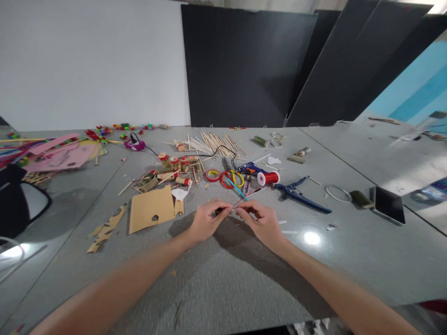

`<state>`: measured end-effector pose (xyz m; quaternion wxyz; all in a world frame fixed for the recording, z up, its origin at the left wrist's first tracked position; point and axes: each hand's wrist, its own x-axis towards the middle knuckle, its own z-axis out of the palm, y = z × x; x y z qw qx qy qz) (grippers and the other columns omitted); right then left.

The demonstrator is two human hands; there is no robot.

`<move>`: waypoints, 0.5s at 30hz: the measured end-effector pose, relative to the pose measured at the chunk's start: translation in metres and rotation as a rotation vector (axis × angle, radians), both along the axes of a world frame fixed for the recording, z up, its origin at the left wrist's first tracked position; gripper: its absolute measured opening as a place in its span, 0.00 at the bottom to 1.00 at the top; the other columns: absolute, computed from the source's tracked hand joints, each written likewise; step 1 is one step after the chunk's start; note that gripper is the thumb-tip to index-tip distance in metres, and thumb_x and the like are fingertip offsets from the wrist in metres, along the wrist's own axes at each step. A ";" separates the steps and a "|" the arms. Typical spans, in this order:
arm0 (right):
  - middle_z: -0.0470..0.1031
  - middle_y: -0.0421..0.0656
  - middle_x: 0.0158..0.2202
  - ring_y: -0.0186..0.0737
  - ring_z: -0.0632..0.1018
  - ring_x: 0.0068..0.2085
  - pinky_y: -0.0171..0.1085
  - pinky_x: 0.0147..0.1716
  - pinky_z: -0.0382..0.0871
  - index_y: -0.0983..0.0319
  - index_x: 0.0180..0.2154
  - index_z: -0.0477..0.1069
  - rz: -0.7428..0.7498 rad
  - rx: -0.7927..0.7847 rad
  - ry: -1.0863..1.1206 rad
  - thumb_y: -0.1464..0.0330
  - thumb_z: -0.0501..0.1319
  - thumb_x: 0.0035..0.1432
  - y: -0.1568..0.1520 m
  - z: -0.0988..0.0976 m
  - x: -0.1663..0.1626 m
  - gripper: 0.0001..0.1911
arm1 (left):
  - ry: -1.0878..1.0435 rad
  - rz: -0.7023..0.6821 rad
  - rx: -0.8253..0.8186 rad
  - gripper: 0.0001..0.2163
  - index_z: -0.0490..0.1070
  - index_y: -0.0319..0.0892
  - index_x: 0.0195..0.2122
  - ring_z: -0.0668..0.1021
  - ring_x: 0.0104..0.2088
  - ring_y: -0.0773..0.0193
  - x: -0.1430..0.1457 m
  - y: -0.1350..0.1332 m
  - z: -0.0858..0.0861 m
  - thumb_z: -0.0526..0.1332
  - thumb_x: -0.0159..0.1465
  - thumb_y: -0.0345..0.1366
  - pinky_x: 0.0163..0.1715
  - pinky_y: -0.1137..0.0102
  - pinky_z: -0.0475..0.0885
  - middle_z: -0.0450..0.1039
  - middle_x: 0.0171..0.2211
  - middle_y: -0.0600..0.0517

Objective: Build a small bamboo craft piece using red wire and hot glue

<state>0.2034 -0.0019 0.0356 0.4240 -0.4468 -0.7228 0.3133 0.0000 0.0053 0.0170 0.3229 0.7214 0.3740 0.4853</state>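
Observation:
My left hand (206, 220) and my right hand (261, 221) meet over the grey table (223, 279), fingers pinched together on a small dark piece (223, 211) held between them. A thin red wire or stick and a light blue stick (239, 190) stick out from the pinch toward the far side. What the small piece is I cannot make out. A spool of red wire (268, 177) and rings of red and yellow tape (226, 177) lie just beyond my hands.
A cardboard sheet (151, 209) lies left of my hands, blue pliers (300, 194) and a dark phone (389, 204) to the right. Bamboo sticks (216, 142), small bamboo tubes (172, 170), a blue glue gun (249, 168) and pink paper (59, 156) lie farther back.

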 end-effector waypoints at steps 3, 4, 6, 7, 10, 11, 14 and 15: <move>0.80 0.42 0.33 0.39 0.78 0.34 0.37 0.36 0.70 0.59 0.38 0.77 -0.009 0.003 0.021 0.62 0.63 0.64 -0.003 0.002 -0.001 0.08 | 0.003 0.013 0.014 0.08 0.79 0.44 0.39 0.79 0.36 0.62 0.001 0.000 0.000 0.60 0.70 0.39 0.40 0.69 0.71 0.80 0.35 0.50; 0.79 0.42 0.33 0.39 0.77 0.34 0.37 0.36 0.70 0.59 0.38 0.77 -0.006 -0.001 0.031 0.62 0.63 0.64 -0.004 0.003 -0.001 0.09 | 0.006 0.016 0.018 0.08 0.79 0.44 0.40 0.79 0.36 0.62 0.001 0.000 0.000 0.60 0.70 0.39 0.40 0.69 0.71 0.80 0.35 0.50; 0.79 0.42 0.33 0.39 0.77 0.33 0.37 0.35 0.70 0.60 0.38 0.77 0.012 -0.010 0.051 0.62 0.62 0.65 -0.007 0.006 -0.003 0.09 | 0.010 0.027 0.019 0.09 0.79 0.45 0.40 0.80 0.36 0.62 0.001 0.000 0.000 0.59 0.70 0.39 0.40 0.69 0.72 0.80 0.35 0.50; 0.79 0.42 0.33 0.39 0.77 0.33 0.37 0.36 0.70 0.60 0.38 0.77 0.026 -0.018 0.059 0.63 0.62 0.65 -0.009 0.007 -0.003 0.09 | 0.008 0.034 0.017 0.09 0.79 0.45 0.40 0.80 0.37 0.62 0.001 -0.001 0.000 0.59 0.70 0.39 0.40 0.69 0.72 0.80 0.35 0.49; 0.78 0.42 0.31 0.38 0.76 0.33 0.36 0.35 0.69 0.60 0.39 0.76 0.065 -0.054 0.071 0.63 0.61 0.65 -0.013 0.010 -0.007 0.08 | -0.005 0.048 0.010 0.09 0.79 0.45 0.40 0.80 0.38 0.61 0.001 -0.001 -0.001 0.60 0.70 0.39 0.41 0.69 0.73 0.81 0.36 0.49; 0.78 0.41 0.31 0.38 0.76 0.32 0.36 0.34 0.69 0.60 0.38 0.76 0.074 -0.074 0.073 0.63 0.62 0.65 -0.014 0.011 -0.009 0.08 | -0.009 0.048 0.009 0.09 0.79 0.44 0.40 0.80 0.38 0.61 0.001 -0.001 -0.001 0.60 0.69 0.39 0.41 0.69 0.73 0.81 0.36 0.49; 0.77 0.40 0.28 0.37 0.75 0.30 0.35 0.33 0.67 0.61 0.36 0.76 0.089 -0.149 0.079 0.63 0.62 0.64 -0.015 0.011 -0.013 0.09 | -0.037 0.041 -0.002 0.09 0.79 0.44 0.39 0.80 0.37 0.61 0.000 0.000 -0.002 0.60 0.69 0.39 0.41 0.68 0.73 0.81 0.36 0.49; 0.77 0.40 0.27 0.36 0.75 0.30 0.35 0.33 0.67 0.61 0.35 0.75 0.093 -0.176 0.085 0.62 0.62 0.64 -0.015 0.011 -0.014 0.10 | -0.051 0.038 -0.010 0.09 0.80 0.44 0.38 0.81 0.37 0.61 0.000 0.000 -0.001 0.61 0.69 0.39 0.40 0.68 0.73 0.81 0.35 0.49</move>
